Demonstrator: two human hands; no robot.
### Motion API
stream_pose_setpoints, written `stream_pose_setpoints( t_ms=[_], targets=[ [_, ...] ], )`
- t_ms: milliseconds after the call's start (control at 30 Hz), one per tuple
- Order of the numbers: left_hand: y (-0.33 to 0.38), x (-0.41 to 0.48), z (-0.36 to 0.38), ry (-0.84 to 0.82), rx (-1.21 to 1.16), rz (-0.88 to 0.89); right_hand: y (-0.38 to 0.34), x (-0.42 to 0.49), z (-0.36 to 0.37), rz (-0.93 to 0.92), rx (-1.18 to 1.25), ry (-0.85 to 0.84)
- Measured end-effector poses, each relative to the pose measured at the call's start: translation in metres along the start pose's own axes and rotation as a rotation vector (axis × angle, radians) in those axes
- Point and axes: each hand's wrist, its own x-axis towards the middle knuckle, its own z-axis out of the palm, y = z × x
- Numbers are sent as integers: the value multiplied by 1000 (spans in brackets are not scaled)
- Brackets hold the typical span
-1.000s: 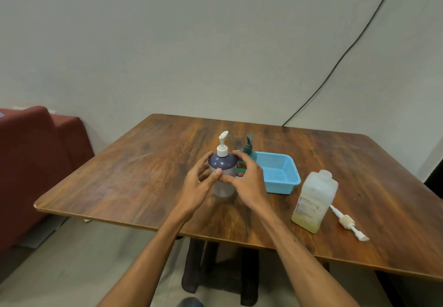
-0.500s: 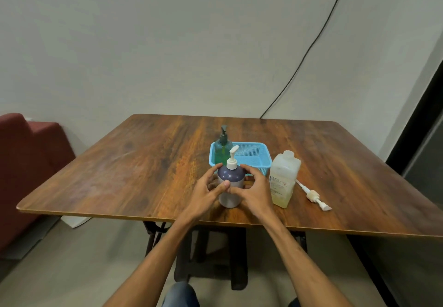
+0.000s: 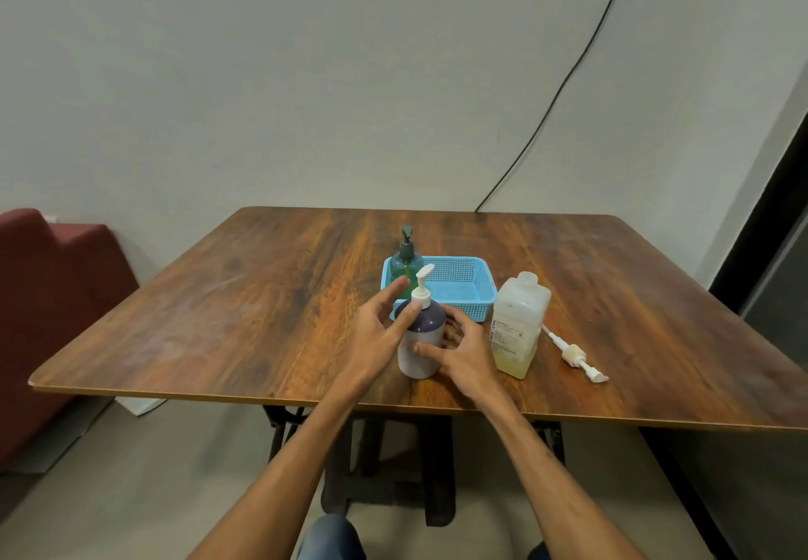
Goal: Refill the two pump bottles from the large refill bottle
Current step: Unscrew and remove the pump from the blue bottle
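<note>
Purple pump bottle (image 3: pixel 420 324) in right hand (image 3: pixel 464 354) grip, left hand (image 3: pixel 375 337) slack, one green bottle (image 3: pixel 405 264), one refill bottle (image 3: pixel 518 326)

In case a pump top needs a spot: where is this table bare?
Widest: the left half of the brown wooden table, left of the left hand. Also the far strip behind the blue mesh basket, and right of the loose white pump. Crowded: the middle, where the right hand, purple pump bottle, basket and translucent refill bottle sit close.
</note>
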Motion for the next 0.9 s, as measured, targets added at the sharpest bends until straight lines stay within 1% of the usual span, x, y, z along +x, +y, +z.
stream_pose_setpoints(
  t_ms=[100,167,233,367,433,467,567,633,767,900],
  targets=[
    [9,15,2,-115,39,37,1,1,0,-4,5,-2],
    [9,22,2,-142,67,41,1,1,-1,2,14,-6],
    [8,26,2,-102,66,33,2,1,-1,7,13,-9],
    [5,25,7,89,100,59,3,2,0,-9,-8,-6],
    [4,26,12,134,112,72,1,2,0,-9,-2,-3],
    [2,26,14,124,114,77,0,2,0,-12,3,-4],
    [0,24,17,1,66,51,-1,2,-1,-12,8,-7],
    [-2,20,14,-63,23,67,-1,2,-1,-4,16,-16],
    [-7,17,7,-55,-24,109,2,3,-1,-16,-5,-15],
    [-5,21,6,29,-27,103,1,3,-1,-6,-7,-13]
  ],
)
